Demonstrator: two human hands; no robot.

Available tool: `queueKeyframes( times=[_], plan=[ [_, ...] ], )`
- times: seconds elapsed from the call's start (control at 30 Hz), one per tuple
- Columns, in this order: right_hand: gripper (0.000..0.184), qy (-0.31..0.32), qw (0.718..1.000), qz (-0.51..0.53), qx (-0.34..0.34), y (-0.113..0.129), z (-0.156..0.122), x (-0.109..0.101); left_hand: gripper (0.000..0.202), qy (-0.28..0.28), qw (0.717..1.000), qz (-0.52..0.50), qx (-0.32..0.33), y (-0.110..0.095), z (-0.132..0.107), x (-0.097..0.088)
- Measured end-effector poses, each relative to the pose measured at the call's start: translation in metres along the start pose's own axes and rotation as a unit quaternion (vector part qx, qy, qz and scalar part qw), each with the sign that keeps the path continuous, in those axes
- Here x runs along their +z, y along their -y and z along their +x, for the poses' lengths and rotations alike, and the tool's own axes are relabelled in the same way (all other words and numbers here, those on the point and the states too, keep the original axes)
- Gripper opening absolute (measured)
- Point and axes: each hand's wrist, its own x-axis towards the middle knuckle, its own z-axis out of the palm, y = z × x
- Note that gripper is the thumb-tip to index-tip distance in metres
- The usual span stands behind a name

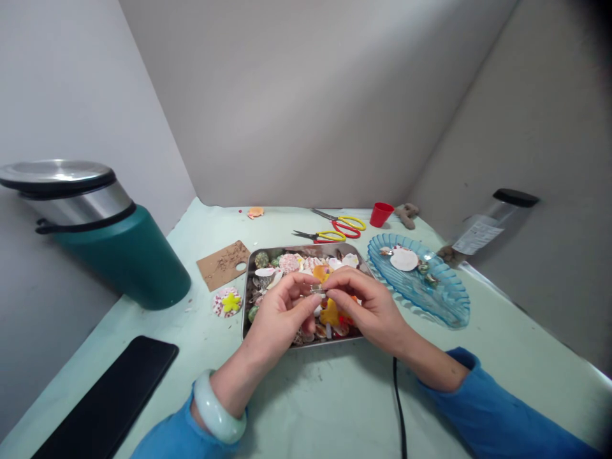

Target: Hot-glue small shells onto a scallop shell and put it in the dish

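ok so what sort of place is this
Most likely a craft table set among plain walls: a metal tray of shells, two pairs of scissors and a speckled disc bearing a yellow star suggest handiwork.

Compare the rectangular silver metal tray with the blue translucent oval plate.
The rectangular silver metal tray has a plain rim; the blue translucent oval plate has a fluted one. The tray is crowded with shells; the plate is sparsely filled. Both rest on the pale green table.

Left grip [282, 310] and right grip [373, 302] pinch a small piece [317, 290] over a tray [245, 303] of shells [289, 262].
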Motion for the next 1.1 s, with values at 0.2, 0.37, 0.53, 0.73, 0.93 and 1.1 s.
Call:
queueKeyframes(
  times=[0.2, 0.37, 0.53, 0.73, 0.93, 1.1],
  plan=[
    [0.012, 0.001, 1.000, -0.002, -0.022, -0.0010, 0.0013, 0.0003, 0.029, 0.000, 1.000, 0.001, -0.004, 0.0009, 0.0008, 0.0001],
    [0.012, 0.003, 1.000, -0.001, -0.025, -0.0024, 0.0009, 0.0005, 0.029, -0.006, 1.000, 0.001, -0.005, 0.0003, 0.0016, 0.0007],
    [0.010, 0.000, 1.000, 0.001, -0.005, -0.0017, -0.0008, 0.0009, 0.028, -0.006, 1.000, -0.001, -0.008, -0.0009, 0.0017, 0.0015],
    [0.007, -0.006, 0.999, 0.015, 0.035, -0.0013, -0.0011, 0.0018, 0.030, -0.012, 1.000, -0.006, -0.013, -0.0021, 0.0014, 0.0030],
    [0.007, -0.006, 1.000, 0.011, 0.026, -0.0008, -0.0011, 0.0018, 0.030, -0.008, 1.000, -0.009, -0.005, -0.0004, 0.0017, 0.0024],
    [0.008, -0.003, 1.000, 0.013, 0.022, -0.0007, -0.0005, 0.0017, 0.030, 0.005, 1.000, -0.009, -0.001, 0.0021, 0.0020, 0.0008]
  ],
)
